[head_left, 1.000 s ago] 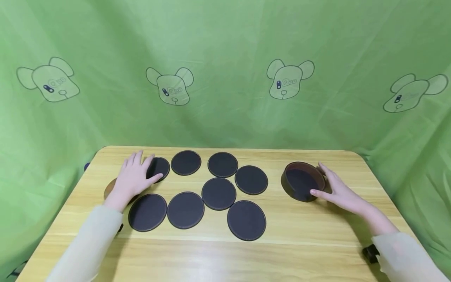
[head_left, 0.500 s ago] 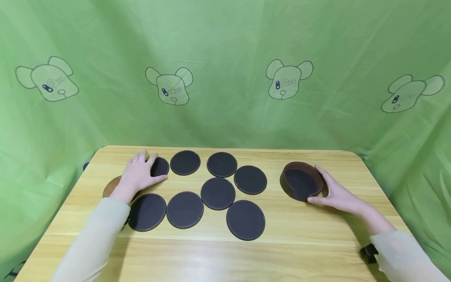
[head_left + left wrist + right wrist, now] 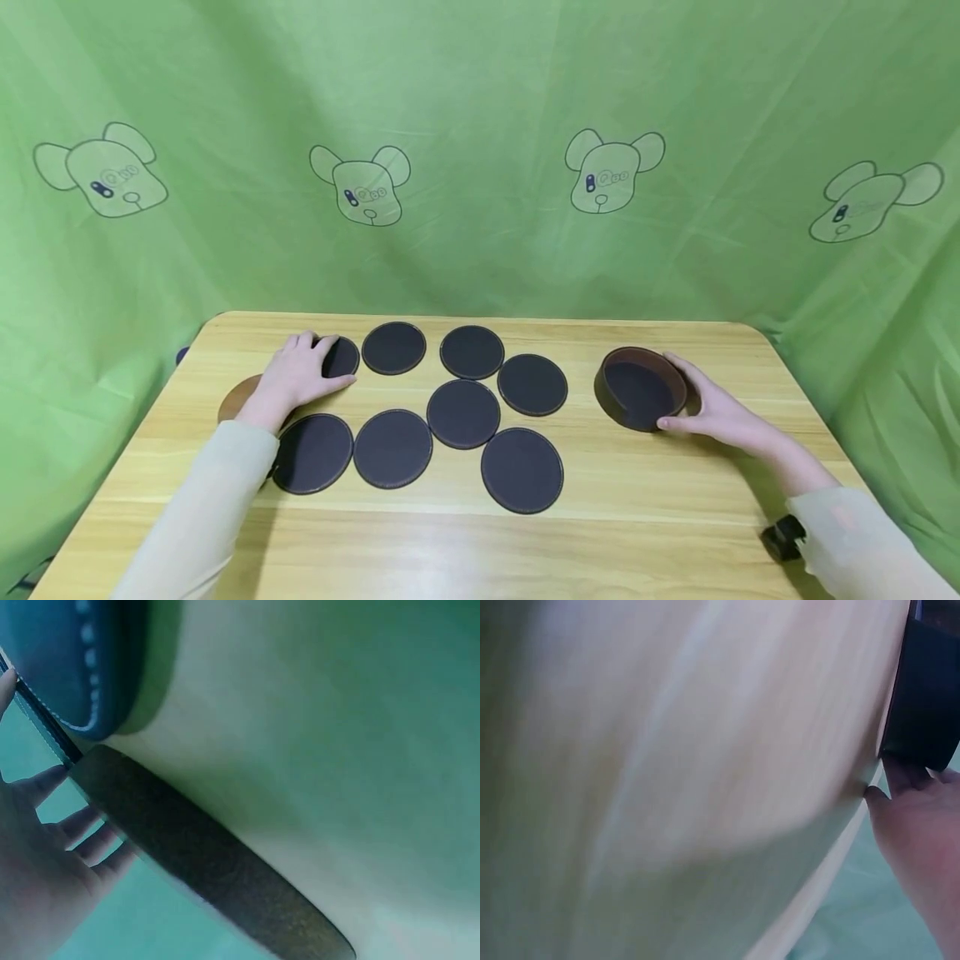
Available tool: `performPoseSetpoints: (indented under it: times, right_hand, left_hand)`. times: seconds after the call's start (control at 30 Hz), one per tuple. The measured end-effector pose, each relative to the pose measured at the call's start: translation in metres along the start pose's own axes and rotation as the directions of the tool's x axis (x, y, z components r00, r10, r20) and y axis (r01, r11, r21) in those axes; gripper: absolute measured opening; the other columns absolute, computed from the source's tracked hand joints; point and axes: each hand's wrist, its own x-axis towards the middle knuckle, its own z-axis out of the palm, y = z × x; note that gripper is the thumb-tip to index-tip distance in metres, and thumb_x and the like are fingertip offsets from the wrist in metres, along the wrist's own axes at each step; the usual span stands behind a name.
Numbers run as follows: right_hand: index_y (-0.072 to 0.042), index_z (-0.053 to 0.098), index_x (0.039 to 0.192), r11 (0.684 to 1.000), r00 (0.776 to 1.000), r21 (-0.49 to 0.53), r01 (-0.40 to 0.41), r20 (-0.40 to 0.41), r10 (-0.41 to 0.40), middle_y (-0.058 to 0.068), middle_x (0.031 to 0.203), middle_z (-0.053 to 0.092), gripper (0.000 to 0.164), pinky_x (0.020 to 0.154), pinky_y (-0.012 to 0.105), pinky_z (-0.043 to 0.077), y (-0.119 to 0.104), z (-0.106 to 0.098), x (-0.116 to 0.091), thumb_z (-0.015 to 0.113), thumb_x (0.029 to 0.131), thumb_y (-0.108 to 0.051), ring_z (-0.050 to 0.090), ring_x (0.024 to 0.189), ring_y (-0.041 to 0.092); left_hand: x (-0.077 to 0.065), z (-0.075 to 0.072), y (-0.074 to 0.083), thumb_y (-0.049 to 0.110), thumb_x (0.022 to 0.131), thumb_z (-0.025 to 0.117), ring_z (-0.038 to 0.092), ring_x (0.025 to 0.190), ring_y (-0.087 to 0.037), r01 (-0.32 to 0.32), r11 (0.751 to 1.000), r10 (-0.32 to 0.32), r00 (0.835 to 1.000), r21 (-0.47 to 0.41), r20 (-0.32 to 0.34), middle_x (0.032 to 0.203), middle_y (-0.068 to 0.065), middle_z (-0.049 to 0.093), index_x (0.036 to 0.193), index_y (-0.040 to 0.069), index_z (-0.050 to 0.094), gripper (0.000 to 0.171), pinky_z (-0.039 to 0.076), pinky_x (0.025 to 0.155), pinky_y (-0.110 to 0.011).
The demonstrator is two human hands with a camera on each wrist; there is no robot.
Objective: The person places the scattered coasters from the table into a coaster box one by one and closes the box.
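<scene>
My left hand (image 3: 298, 371) lies over a round black coaster (image 3: 342, 357) at the back left, fingertips bent at its far edge and thumb at its near right edge. Part of that coaster is hidden under the hand. In the left wrist view the fingertips sit right at the edge of the flat piece. On the right, my right hand (image 3: 712, 408) holds the side of a round, dark brown coaster holder (image 3: 611, 402), thumb in front and fingers behind. The holder stands upright on the table, dark inside. Its wall (image 3: 922, 697) shows above the fingers in the right wrist view.
Several more black stitched coasters lie flat across the table's left and middle, among them one at the front (image 3: 522, 471) and one at the back (image 3: 393, 348). A brown round piece (image 3: 238, 397) is partly covered by my left wrist. Green cloth (image 3: 480, 167) hangs behind.
My left hand has shifted slightly right, and its fingers have bent more over the coaster's edge. My right hand's fingers have closed in on the holder's side. The other coasters lie as before.
</scene>
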Motion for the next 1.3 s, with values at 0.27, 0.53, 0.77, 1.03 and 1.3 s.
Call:
performPoseSetpoints:
  times: [0.27, 0.53, 0.77, 1.03, 1.3]
  right_hand:
    - [-0.009, 0.009, 0.172, 0.999, 1.000, 0.053, -0.006, 0.030, 0.005, 0.032, 0.174, 0.011, 0.114, 0.126, 0.062, 0.020, -0.001, -0.002, 0.001, 0.085, 0.086, -0.011, 0.013, 0.154, 0.061]
    - [-0.006, 0.014, 0.170, 0.996, 0.998, 0.078, 0.040, 0.035, -0.043, 0.032, 0.169, 0.025, 0.110, 0.096, -0.003, 0.027, -0.004, 0.004, 0.004, 0.085, 0.086, -0.010, 0.035, 0.152, 0.023]
    - [0.001, 0.019, 0.167, 0.983, 0.993, 0.150, 0.107, 0.035, -0.114, 0.034, 0.163, 0.031, 0.106, 0.099, 0.000, 0.033, -0.002, 0.011, 0.009, 0.085, 0.085, -0.003, 0.037, 0.130, -0.021]
    - [0.001, 0.022, 0.166, 0.978, 0.991, 0.167, 0.122, 0.033, -0.129, 0.031, 0.160, 0.035, 0.106, 0.100, 0.002, 0.034, -0.002, 0.013, 0.011, 0.086, 0.083, -0.001, 0.042, 0.130, -0.017]
    - [-0.002, 0.021, 0.168, 0.976, 0.993, 0.195, 0.098, 0.042, -0.109, 0.030, 0.162, 0.033, 0.107, 0.100, 0.002, 0.033, -0.003, 0.013, 0.010, 0.086, 0.083, -0.001, 0.040, 0.131, -0.019]
  left_hand:
    - [0.000, -0.003, 0.002, 0.058, 0.090, 0.070, 0.051, 0.126, -0.056, -0.002, 1.000, 0.002, 1.000, 0.014, -0.009, 0.140, -0.036, 0.051, 0.153, 0.004, 0.051, 0.085, 0.045, 0.107, -0.068]
    - [0.001, -0.004, 0.003, 0.056, 0.083, 0.075, 0.051, 0.120, -0.053, -0.022, 1.000, 0.023, 0.999, 0.018, -0.026, 0.135, -0.034, 0.051, 0.149, 0.004, 0.053, 0.087, 0.046, 0.105, -0.066]
    - [0.000, -0.009, 0.011, 0.054, 0.078, 0.077, 0.051, 0.126, -0.051, -0.090, 0.995, 0.093, 0.992, 0.037, -0.090, 0.136, -0.030, 0.051, 0.149, 0.008, 0.054, 0.088, 0.045, 0.107, -0.067]
    - [0.005, -0.014, 0.037, 0.054, 0.071, 0.080, 0.052, 0.125, -0.045, -0.239, 0.966, 0.253, 0.951, 0.098, -0.177, 0.134, -0.025, 0.055, 0.146, 0.011, 0.057, 0.089, 0.048, 0.105, -0.061]
    - [0.007, -0.022, 0.071, 0.051, 0.072, 0.081, 0.054, 0.123, -0.042, -0.345, 0.928, 0.369, 0.905, 0.142, -0.212, 0.135, -0.023, 0.056, 0.146, 0.011, 0.059, 0.088, 0.050, 0.105, -0.057]
